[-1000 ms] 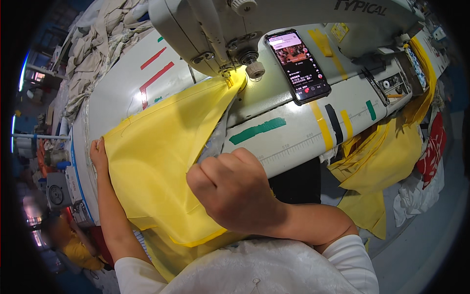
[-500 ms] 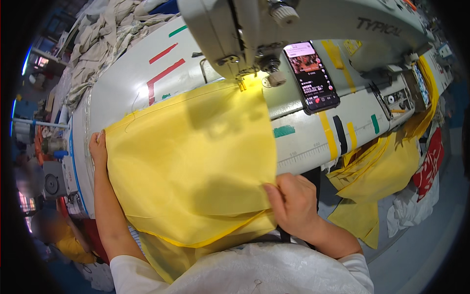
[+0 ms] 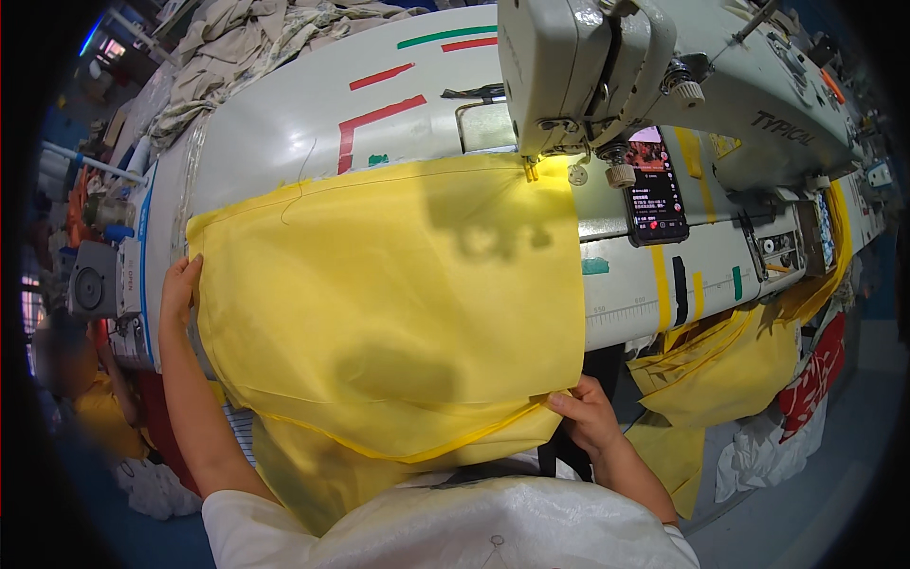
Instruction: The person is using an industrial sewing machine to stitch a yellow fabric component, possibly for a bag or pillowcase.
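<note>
At the left end of my view a blurred person in yellow [image 3: 104, 410] is beside the worktable [image 3: 265, 142], near a grey box [image 3: 93, 277] with a round face. Just right of that I have the left hand [image 3: 180, 284], drawn narrow, thumb and fingers holding the left edge of the yellow cloth [image 3: 379, 303]; some of its fingers are hidden from me. Farther off on the left lies a crumpled heap of beige fabric [image 3: 251, 57], with red tape [image 3: 382, 76] and a green strip [image 3: 445, 37] stuck on the table to its right.

The cloth spreads across the middle, its far right corner under the lit presser foot [image 3: 532, 173] of the white sewing machine [image 3: 559, 71]. I see a stitch line along its far edge, a loose dark thread [image 3: 301, 185] over that edge, and the near part sagging off the table toward the lap.

At the near right corner the right hand [image 3: 592, 414] is closed on the cloth, thumb on top.

Beyond it, to the right, a lit phone [image 3: 656, 194] lies on the machine bed, partly behind the machine head. Then come yellow and black tape strips [image 3: 679, 289], an open compartment [image 3: 780, 245], hanging yellow pieces [image 3: 730, 360], and red patterned fabric [image 3: 813, 379] above something white and crumpled [image 3: 775, 457].
</note>
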`<state>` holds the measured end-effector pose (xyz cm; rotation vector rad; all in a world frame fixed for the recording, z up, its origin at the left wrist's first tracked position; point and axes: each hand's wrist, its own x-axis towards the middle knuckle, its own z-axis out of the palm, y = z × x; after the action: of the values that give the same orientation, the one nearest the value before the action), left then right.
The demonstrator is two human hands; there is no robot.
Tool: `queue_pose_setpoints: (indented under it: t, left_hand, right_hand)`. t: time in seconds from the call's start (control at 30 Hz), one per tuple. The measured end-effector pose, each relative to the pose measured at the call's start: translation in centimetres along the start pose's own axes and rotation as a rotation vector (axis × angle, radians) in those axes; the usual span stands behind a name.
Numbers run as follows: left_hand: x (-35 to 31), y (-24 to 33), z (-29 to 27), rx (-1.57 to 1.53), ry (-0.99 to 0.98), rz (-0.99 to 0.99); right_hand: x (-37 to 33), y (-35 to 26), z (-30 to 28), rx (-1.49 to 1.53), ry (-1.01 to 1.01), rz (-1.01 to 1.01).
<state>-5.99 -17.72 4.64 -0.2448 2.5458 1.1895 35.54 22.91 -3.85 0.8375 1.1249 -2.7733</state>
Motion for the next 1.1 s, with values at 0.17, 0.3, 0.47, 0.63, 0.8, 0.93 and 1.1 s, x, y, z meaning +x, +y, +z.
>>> queue_pose_setpoints:
  t: [0.17, 0.3, 0.47, 0.63, 0.8, 0.93, 1.1]
  left_hand:
    - [0.7, -4.9, 0.2, -0.180, 0.122, 0.125]
    - [1.2, -5.7, 0.0, 0.418, 0.410, 0.497]
    - [-1.3, -4.7, 2.9, 0.642, 0.572, 0.357]
    - [-2.2, -0.7, 2.9, 0.781, 0.472, 0.440]
    - [-1.4, -0.6, 7.5, 0.867, 0.199, 0.665]
    - [-1.5, -0.6, 7.6, 0.818, 0.160, 0.579]
    - [-1.8, -0.4, 7.6, 0.819, 0.169, 0.573]
  right_hand:
    - [-0.5, 1.7, -0.8, 0.112, -0.118, 0.163]
    - [-2.0, 0.7, -0.7, -0.162, -0.028, 0.061]
    - [-3.1, -0.1, -0.1, -0.286, 0.018, -0.111]
    - [-2.4, 0.8, -1.6, -0.166, 0.082, 0.017]
    - [-2.8, 1.0, -1.8, -0.173, 0.083, 0.007]
    - [-3.1, 1.1, -1.9, -0.142, 0.095, -0.026]
    - [-3.0, 1.1, -1.9, -0.111, 0.099, -0.012]
